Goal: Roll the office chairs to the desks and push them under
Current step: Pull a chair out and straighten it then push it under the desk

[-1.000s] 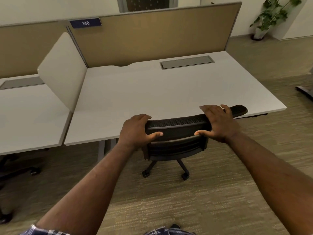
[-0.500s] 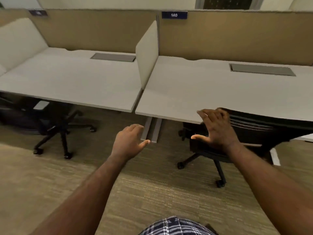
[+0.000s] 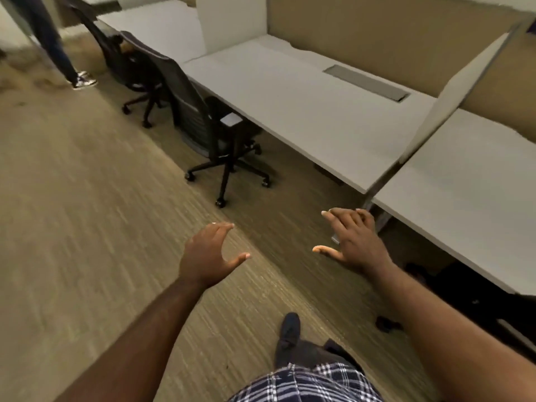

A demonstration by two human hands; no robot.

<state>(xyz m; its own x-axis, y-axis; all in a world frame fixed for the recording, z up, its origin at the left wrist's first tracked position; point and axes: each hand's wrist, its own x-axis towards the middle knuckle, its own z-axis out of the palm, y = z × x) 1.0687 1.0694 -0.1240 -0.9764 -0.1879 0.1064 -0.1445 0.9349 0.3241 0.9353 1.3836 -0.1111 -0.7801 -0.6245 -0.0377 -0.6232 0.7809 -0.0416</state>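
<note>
A black mesh-backed office chair (image 3: pixel 200 123) stands on the carpet at the middle white desk (image 3: pixel 304 111), its seat partly under the desk edge and its wheeled base out on the floor. A second black chair (image 3: pixel 124 62) stands further back at the far desk (image 3: pixel 162 27). The dark chair at the right desk (image 3: pixel 470 187) shows only as a shadowed shape (image 3: pixel 475 297) beneath it. My left hand (image 3: pixel 208 256) hovers open over the carpet, holding nothing. My right hand (image 3: pixel 353 242) is open too, near the corner where two desks meet.
Tan partition panels (image 3: pixel 391 36) run behind the desks, with white dividers (image 3: pixel 452 94) between them. Another person's legs and sneakers (image 3: pixel 66 53) stand at the top left. Wide carpet (image 3: pixel 81 227) lies to my left. My own foot (image 3: pixel 288 332) steps forward below.
Both hands let go of the chair back, which now sits under the right desk. My view has swung left along the row, bringing two other chairs into sight.
</note>
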